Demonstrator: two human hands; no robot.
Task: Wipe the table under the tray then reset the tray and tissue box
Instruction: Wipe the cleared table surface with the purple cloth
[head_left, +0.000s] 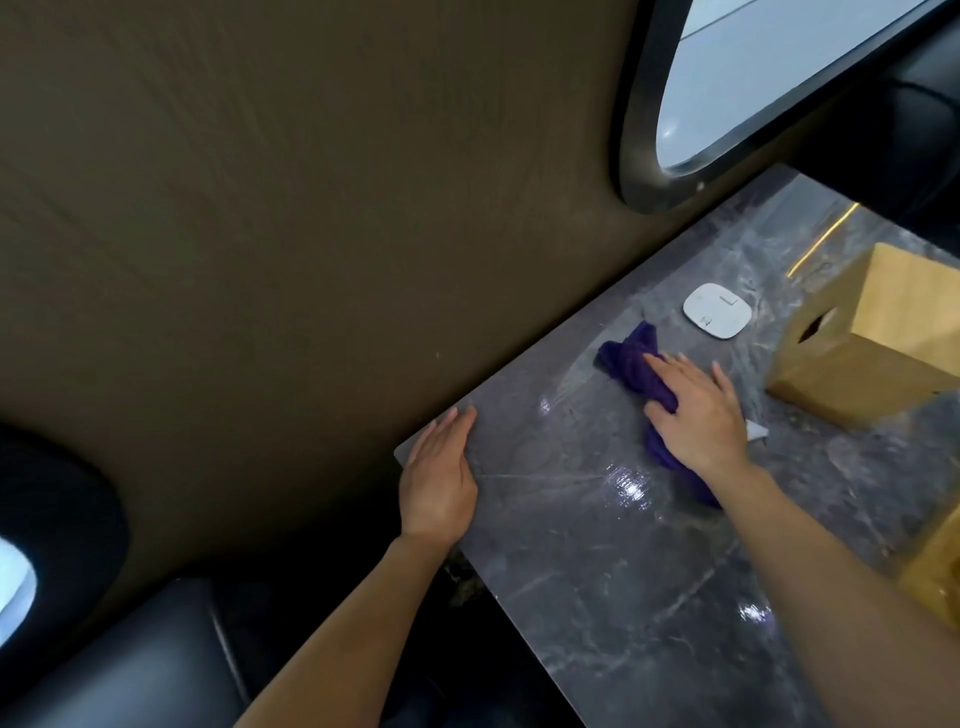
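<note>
A dark grey marble table (613, 571) runs from the middle to the lower right. My right hand (701, 415) presses flat on a purple cloth (631, 364) lying on the tabletop. My left hand (441, 478) rests flat, fingers together, on the table's left corner, holding nothing. A light wooden tissue box (857, 374) with a slot in its side stands at the right, apart from the cloth. Another yellowish wooden piece (935, 577), possibly the tray, shows at the right edge, mostly cut off.
A white rounded square pad (718, 310) lies on the table beyond the cloth. A small white scrap (757, 430) lies by my right hand. A brown wall with an oval window (753, 78) runs along the table's far side. A black seat (130, 665) is at lower left.
</note>
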